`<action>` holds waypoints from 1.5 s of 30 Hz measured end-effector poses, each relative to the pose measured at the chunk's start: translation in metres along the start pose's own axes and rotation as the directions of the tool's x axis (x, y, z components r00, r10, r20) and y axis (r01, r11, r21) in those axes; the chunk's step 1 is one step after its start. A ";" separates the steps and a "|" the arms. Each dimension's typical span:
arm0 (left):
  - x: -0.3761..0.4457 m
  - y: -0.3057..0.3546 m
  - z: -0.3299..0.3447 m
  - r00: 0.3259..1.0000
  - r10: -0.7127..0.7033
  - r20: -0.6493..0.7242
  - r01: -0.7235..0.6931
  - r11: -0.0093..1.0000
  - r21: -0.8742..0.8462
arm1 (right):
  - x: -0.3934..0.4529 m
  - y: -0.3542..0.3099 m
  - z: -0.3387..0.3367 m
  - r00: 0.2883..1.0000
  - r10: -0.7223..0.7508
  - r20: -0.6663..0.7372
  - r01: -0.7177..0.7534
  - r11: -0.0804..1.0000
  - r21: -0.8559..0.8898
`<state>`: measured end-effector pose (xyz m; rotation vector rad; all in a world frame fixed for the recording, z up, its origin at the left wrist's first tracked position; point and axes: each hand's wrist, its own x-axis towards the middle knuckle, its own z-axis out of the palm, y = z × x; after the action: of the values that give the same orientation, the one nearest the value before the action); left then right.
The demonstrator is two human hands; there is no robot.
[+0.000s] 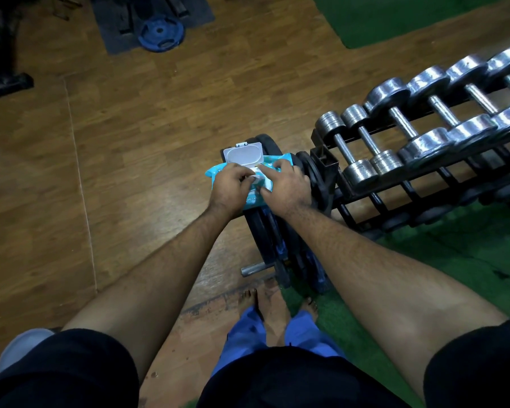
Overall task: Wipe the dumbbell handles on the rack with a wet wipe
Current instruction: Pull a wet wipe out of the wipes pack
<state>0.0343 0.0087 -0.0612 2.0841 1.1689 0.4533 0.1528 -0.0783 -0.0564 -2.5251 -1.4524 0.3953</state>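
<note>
A blue wet wipe pack lies on top of a stack of black weight plates, its white lid flipped open. My left hand pinches a white wipe at the pack's opening. My right hand rests flat on the pack with its fingers spread over it. To the right, chrome dumbbells lie in rows on a black rack, their handles bare.
Black weight plates stand on a holder with a steel peg sticking out left. A blue plate lies on a dark mat at the back. Wooden floor stretches left; green mat lies under the rack. My bare feet stand near the plates.
</note>
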 end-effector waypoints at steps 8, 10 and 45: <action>-0.007 0.002 -0.007 0.974 -0.226 0.024 0.212 0.866 -0.452 | 0.003 -0.005 -0.006 0.998 0.031 0.048 -0.032 0.999 0.016; -0.010 0.003 -0.010 0.960 -0.279 0.035 0.249 0.786 -0.566 | 0.002 -0.007 -0.008 0.998 0.032 0.057 -0.032 0.999 0.006; -0.014 0.030 -0.062 0.877 -0.478 0.055 0.317 0.488 -0.813 | -0.007 -0.016 -0.015 0.996 0.029 0.085 -0.018 0.993 -0.119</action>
<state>0.0086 0.0111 0.0042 0.9344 1.1887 0.7783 0.1414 -0.0776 -0.0367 -2.6506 -1.5208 0.4408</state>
